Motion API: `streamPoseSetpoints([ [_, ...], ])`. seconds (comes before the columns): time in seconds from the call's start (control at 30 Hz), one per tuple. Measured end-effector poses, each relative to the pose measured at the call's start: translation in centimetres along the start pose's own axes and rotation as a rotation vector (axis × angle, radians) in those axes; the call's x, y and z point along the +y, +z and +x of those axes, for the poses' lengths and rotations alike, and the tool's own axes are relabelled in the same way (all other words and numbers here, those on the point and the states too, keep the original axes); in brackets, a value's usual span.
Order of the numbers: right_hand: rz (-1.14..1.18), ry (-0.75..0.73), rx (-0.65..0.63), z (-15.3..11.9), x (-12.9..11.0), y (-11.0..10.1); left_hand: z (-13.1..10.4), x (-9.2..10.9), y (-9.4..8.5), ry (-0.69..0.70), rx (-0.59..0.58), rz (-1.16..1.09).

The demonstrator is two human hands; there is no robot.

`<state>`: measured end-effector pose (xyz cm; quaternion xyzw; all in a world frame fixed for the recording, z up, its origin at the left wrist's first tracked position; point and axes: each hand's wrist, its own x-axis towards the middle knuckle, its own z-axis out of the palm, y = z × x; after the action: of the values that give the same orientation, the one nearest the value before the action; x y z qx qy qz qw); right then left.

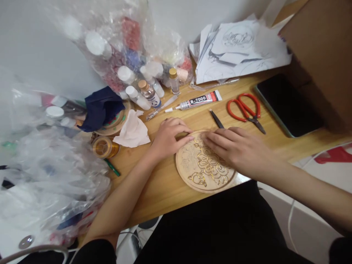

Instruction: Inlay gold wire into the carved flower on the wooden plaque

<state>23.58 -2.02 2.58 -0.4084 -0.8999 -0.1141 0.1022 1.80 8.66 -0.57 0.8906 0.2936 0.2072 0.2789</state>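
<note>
Beside a pale wall, a wooden desk (154,194) carries a round wooden plaque (192,167); the left hand (172,137) grips its upper rim, thumb nearly meeting fingers, the right hand's (233,150) loosely curled grip across its face.

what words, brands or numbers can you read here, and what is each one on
"B-7000" on the glue tube
The smaller print on that tube is too small to read.
The label on the cork-topped bottle is too blurred to read.
A mark on the round silver piece may be an "S", but I can't be sure.
</note>
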Motion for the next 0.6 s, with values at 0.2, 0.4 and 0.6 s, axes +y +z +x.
streamPoseSetpoints([
  [0.2,0.020,0.001,0.003,0.2,0.3,-0.1,-0.3,-0.3,0.4,0.071,0.068,0.022],
  [0.4,0.056,-0.013,-0.005,0.1,0.7,-0.1,-0.2,-0.4,0.5,0.082,0.083,0.000],
  [0.6,0.103,-0.011,-0.025,-0.3,1.2,0.1,-0.1,-0.3,0.2,0.098,0.067,-0.004],
])
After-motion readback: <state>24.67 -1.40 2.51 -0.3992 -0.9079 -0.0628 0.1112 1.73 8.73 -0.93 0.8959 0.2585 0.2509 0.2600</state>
